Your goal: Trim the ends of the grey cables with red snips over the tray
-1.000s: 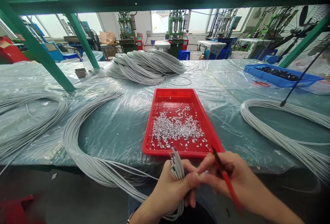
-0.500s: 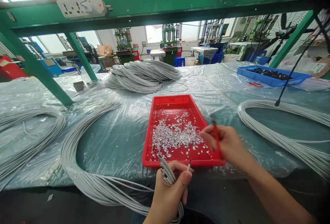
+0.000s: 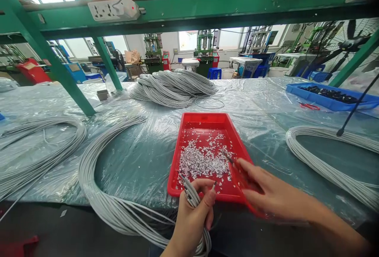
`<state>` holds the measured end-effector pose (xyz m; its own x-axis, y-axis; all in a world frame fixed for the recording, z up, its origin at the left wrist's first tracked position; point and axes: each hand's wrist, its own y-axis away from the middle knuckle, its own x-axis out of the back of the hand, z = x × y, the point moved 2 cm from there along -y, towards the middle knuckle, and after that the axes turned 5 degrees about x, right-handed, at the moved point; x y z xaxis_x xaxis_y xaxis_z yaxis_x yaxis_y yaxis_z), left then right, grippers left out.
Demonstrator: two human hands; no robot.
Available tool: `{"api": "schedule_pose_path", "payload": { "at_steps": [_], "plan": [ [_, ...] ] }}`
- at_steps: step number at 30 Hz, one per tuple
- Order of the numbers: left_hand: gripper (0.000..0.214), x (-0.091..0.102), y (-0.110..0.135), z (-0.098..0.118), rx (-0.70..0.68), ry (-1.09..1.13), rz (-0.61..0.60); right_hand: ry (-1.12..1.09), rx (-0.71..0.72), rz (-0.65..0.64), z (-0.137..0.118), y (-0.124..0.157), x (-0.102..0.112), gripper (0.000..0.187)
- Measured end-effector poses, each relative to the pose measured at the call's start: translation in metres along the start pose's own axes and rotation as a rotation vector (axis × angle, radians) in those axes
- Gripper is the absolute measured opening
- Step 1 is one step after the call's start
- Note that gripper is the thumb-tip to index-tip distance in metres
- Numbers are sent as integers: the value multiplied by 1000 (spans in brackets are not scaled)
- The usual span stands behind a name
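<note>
My left hand (image 3: 194, 213) is closed round a bunch of grey cable ends (image 3: 189, 192), held upright at the near edge of a red tray (image 3: 180, 158). One cable end sticks out by my thumb. The tray holds a heap of small silvery foil scraps (image 3: 204, 160). My right hand (image 3: 266, 194) reaches over the tray's near right corner, fingers closed on a red-handled tool (image 3: 241, 188) whose dark tip points at the scraps. The cables run down from my left hand into a long grey cable loop (image 3: 97, 186) on the table.
The table (image 3: 142, 150) is covered in clear plastic sheet. More grey cable coils lie at left (image 3: 38, 158), right (image 3: 325, 162) and far centre (image 3: 174, 85). A blue tray (image 3: 328, 99) of dark parts sits far right. Green frame legs (image 3: 59, 63) stand on the left.
My right hand dropped from above the tray's right rim to its near right corner, close to my left hand. The left hand keeps the cable bunch at the tray's edge.
</note>
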<state>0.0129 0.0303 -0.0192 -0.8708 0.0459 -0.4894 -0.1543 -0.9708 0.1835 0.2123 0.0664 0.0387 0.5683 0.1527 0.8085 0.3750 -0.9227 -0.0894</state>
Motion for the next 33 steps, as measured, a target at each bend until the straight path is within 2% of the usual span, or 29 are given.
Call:
{"api": "schedule_pose_path", "payload": {
  "at_steps": [6, 10, 14, 17, 24, 28, 33],
  "plan": [
    [45, -4, 3, 2, 54, -12, -26, -66, 26, -49, -18, 3, -8, 56],
    [45, -6, 6, 3, 71, -12, -37, -86, -11, -114, -22, 23, -8, 43],
    [45, -6, 6, 3, 70, -4, -45, -108, -58, -335, -23, 41, -4, 23],
    [43, -6, 6, 3, 67, -14, -65, -110, -87, -452, -24, 44, -1, 19],
    [39, -6, 6, 4, 62, -12, -90, -138, -70, -426, -24, 44, -1, 30],
    [39, 0, 0, -3, 52, -1, -111, -200, -27, -421, -20, 43, 0, 40],
    [40, 4, -4, -8, 20, -60, -186, -327, -98, -262, 0, 42, -2, 51]
  ]
}}
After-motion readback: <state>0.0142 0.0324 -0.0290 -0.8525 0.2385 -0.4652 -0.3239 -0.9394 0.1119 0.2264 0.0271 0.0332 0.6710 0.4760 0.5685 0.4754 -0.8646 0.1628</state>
